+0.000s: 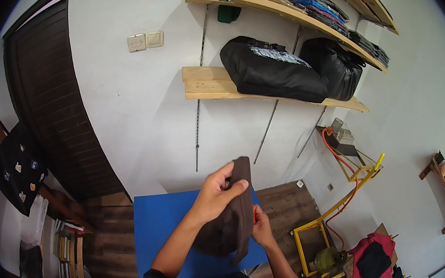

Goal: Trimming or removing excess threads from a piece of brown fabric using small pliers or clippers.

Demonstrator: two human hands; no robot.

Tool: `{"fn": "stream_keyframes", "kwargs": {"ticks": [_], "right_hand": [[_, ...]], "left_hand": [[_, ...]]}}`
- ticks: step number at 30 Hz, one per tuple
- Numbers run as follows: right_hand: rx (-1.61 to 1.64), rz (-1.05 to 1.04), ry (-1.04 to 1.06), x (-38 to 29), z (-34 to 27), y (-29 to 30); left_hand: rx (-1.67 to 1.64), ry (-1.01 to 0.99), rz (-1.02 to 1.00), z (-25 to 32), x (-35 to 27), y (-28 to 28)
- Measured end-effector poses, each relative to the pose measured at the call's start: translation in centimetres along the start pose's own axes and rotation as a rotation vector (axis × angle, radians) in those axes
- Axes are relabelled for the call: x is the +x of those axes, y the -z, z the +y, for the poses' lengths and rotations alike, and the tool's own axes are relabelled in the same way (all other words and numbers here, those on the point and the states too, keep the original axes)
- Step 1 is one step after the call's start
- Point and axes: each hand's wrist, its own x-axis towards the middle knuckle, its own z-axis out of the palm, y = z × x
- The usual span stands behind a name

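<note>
A dark brown fabric item [225, 224], perhaps a cap or a small bag, is held up over a blue tabletop [158, 227]. My left hand [222, 192] grips its upper edge, with the thumb lying across the near face. Lower down on the right side, my right hand [261, 226] is closed around a small red object [254, 213], close against the brown fabric. The fabric hides most of that red object, so its kind cannot be told.
Wooden wall shelves [209, 87] carry black bags [272, 70] and folded, wrapped garments. At right stand a yellow metal frame [299, 249] with an orange hose and a green gas cylinder [326, 260]. Bookshelves [81, 263] are at left, near a dark door [47, 96].
</note>
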Motion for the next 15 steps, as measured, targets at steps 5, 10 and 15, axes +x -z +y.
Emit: {"fn": "stream_keyframes", "kwargs": {"ticks": [5, 10, 15], "right_hand": [[0.051, 0.103, -0.253, -1.5, -3.4, -0.1], [-0.06, 0.091, 0.012, -2.2, -3.5, -2.8], [-0.269, 0.299, 0.049, -4.8, -4.0, -3.1]], "left_hand": [[-0.042, -0.008, 0.159, 1.5, 0.3, 1.6], [-0.065, -0.005, 0.132, 0.6, -0.4, 1.3], [-0.067, 0.008, 0.331, 0.8, -0.8, 0.5]]}}
